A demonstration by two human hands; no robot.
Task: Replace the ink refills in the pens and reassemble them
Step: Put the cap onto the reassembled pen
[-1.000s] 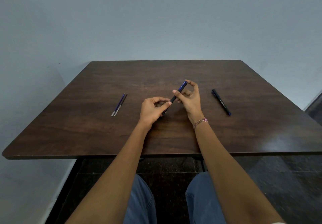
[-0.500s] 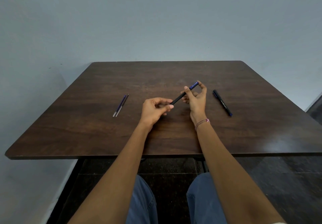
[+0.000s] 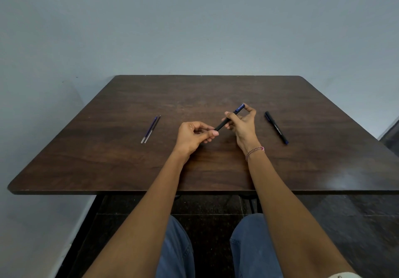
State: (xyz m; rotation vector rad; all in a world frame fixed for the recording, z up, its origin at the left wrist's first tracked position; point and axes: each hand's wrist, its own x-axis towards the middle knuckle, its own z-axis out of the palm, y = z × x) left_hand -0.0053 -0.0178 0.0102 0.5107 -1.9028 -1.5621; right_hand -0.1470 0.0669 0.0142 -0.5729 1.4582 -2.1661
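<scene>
The black-and-blue pen [image 3: 229, 117] sits slanted above the worktop [image 3: 216, 92] between your hands, your right hand [image 3: 243, 124] gripping its blue end, your left hand [image 3: 194, 136] pinching its black tip, with two loose refills [image 3: 150, 129] left and a second pen [image 3: 276, 127] right.

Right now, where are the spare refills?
In the head view, the two refills lie side by side on the table, left of the left hand and clear of both hands.
</scene>
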